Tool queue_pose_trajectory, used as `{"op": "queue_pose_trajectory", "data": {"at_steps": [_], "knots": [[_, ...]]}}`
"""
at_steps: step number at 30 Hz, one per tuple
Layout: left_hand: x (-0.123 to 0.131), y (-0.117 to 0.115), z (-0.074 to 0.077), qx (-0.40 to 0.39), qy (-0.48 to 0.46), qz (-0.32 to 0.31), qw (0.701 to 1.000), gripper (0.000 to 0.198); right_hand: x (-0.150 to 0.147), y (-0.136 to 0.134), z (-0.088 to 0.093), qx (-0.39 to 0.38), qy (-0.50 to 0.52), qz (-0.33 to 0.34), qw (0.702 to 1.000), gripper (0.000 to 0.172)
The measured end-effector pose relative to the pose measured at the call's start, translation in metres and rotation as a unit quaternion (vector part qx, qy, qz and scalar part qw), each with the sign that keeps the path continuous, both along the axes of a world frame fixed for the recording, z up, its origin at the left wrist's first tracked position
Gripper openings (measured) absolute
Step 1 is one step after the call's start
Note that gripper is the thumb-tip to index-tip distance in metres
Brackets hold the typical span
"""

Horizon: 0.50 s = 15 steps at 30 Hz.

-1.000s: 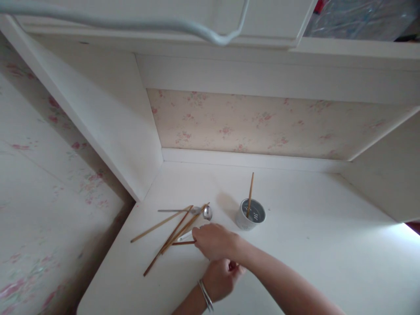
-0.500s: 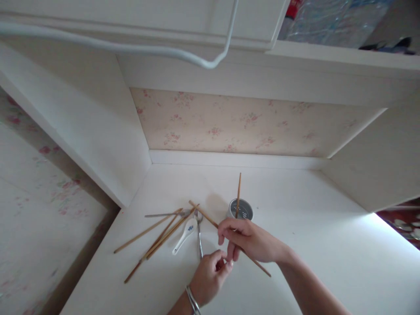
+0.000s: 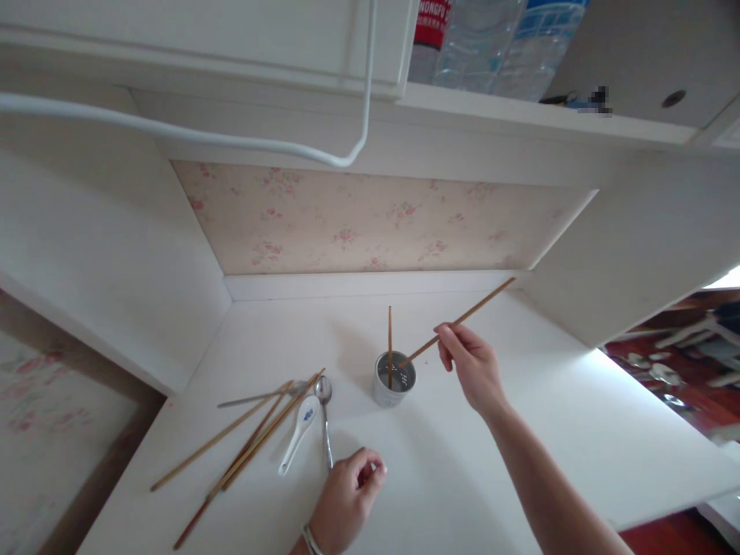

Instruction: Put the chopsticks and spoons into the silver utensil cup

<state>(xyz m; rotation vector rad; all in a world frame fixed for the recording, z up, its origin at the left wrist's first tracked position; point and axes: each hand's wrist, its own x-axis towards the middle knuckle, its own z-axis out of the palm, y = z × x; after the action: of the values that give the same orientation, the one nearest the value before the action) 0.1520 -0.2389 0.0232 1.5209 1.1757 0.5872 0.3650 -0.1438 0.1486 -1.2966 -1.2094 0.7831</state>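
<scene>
My right hand [image 3: 471, 362] pinches a wooden chopstick [image 3: 486, 299] between thumb and fingers. The chopstick slants, its lower tip at the rim of a metal utensil cup [image 3: 388, 395] with holes in its bottom. Another chopstick [image 3: 389, 331] stands upright inside that cup. Close to the white surface, my left hand [image 3: 350, 489] is loosely closed, thumb against fingers, with nothing visible in it. Beside it lies a metal spoon [image 3: 326, 424], whose handle end reaches the hand. Left of that is a white ceramic spoon [image 3: 301, 433] with a blue mark.
Several loose chopsticks [image 3: 213, 447] lie on the white tabletop [image 3: 451, 478] at left, crossing a metal utensil [image 3: 248, 399] whose head is partly covered. A white cable [image 3: 260, 145] hangs across the front above. Plastic bottles [image 3: 479, 46] stand on the upper shelf.
My right hand has moved up and right, turning the chopstick so its lower tip meets the cup. My hands have come apart. The whole view has shifted to the right.
</scene>
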Motion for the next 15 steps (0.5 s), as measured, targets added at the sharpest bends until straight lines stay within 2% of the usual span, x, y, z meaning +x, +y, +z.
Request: {"op": "queue_pose_trajectory", "data": {"at_steps": [3,7,11,15], "knots": [[0.0,0.0,-0.001,0.004,0.01,0.005,1.0,0.035,-0.001,0.017,-0.016,-0.015,-0.106,-0.014,0.994,0.034],[0.0,0.001,-0.002,0.005,0.02,0.01,1.0,0.036,-0.001,0.029,-0.041,-0.005,-0.216,0.014,0.976,0.035],[0.001,0.001,-0.001,0.008,0.021,0.012,1.0,0.034,-0.006,0.026,-0.058,-0.044,-0.251,0.06,0.965,0.035],[0.002,0.001,-0.001,0.012,0.017,0.008,1.0,0.034,-0.012,0.021,-0.064,-0.07,-0.258,0.083,0.96,0.035]]}}
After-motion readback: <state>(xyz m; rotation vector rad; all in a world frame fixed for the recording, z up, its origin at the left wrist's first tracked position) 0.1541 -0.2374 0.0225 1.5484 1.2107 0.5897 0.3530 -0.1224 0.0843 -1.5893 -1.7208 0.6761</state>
